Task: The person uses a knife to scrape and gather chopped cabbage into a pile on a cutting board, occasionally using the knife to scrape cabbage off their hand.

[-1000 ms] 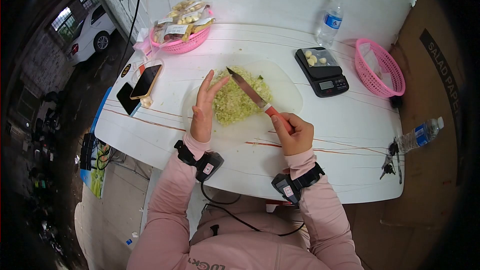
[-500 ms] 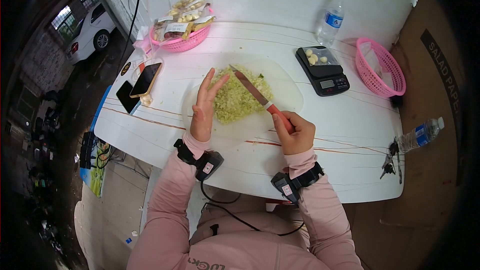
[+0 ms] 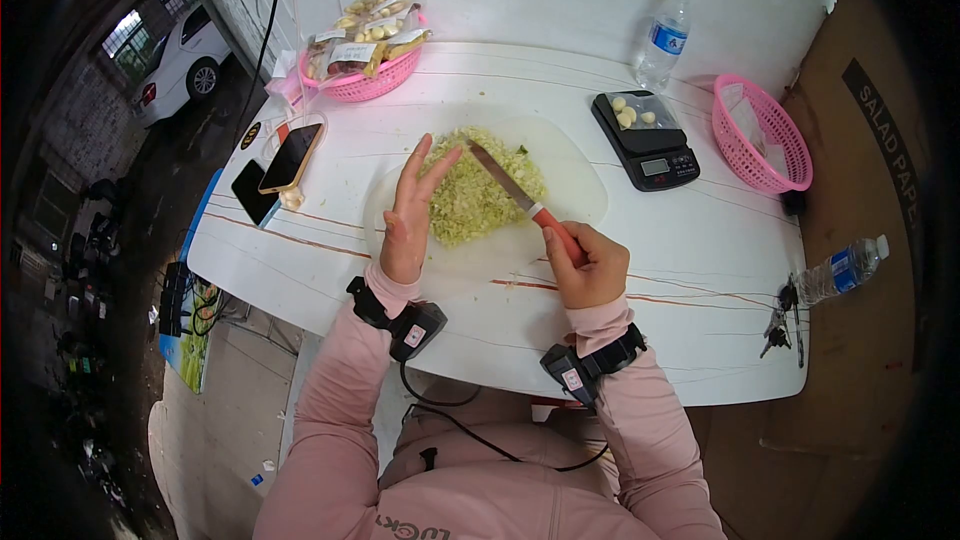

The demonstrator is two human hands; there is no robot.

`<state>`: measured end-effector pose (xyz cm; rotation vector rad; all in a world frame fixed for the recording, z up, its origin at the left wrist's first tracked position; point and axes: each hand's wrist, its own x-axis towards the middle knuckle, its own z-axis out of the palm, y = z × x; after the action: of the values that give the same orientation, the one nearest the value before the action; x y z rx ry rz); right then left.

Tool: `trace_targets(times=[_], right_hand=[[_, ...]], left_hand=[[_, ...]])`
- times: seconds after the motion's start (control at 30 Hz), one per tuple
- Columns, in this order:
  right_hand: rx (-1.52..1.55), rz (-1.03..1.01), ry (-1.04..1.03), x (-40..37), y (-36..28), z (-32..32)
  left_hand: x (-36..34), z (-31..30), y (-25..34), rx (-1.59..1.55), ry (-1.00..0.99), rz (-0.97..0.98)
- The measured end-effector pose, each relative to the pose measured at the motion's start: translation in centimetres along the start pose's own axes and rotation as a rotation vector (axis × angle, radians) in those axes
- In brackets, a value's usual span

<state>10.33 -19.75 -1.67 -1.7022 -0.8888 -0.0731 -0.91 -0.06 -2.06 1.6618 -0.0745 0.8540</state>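
Note:
A pile of finely chopped pale green vegetable, perhaps cabbage (image 3: 478, 202), lies on a whitish translucent cutting board (image 3: 575, 185). My right hand (image 3: 592, 265) is closed round the orange-red handle of a kitchen knife (image 3: 505, 178). Its blade points up and to the left, above the chopped pile. My left hand (image 3: 408, 220) is raised at the pile's left side, fingers stretched out and apart, holding nothing. The exact gap between blade and pile is hard to judge.
Two phones (image 3: 292, 158) lie at the left. A pink basket (image 3: 375, 83) of bagged food stands behind. At the right are a black scale (image 3: 645, 145) with a small bag, another pink basket (image 3: 755, 135), water bottles (image 3: 660, 45) and keys (image 3: 778, 330).
Almost nothing differs. The knife and both hands stay in nearly the same place, with only a slight shift of the blade.

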Motion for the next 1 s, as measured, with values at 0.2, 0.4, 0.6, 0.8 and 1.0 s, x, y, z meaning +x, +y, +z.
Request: trace_targets(times=[0.2, 0.4, 0.6, 0.8, 1.0], right_hand=[[-0.041, 0.024, 0.042, 0.2, 0.1, -0.1], [0.003, -0.005, -0.004, 0.0, -1.1, -0.4], [0.017, -0.053, -0.034, 0.0, -0.5, -0.2], [-0.088, 0.011, 0.002, 0.1, 0.1, -0.1], [-0.062, 0.082, 0.01, 0.2, 0.2, -0.2]], left_hand=[[0.0, 0.1, 0.1, 0.002, 0.003, -0.001], [0.0, 0.1, 0.4, -0.051, 0.013, -0.027], [-0.1, 0.0, 0.1, -0.128, 0.026, -0.025], [0.1, 0.0, 0.2, -0.122, -0.019, -0.015], [0.2, 0.0, 0.3, -0.147, -0.005, -0.014]])
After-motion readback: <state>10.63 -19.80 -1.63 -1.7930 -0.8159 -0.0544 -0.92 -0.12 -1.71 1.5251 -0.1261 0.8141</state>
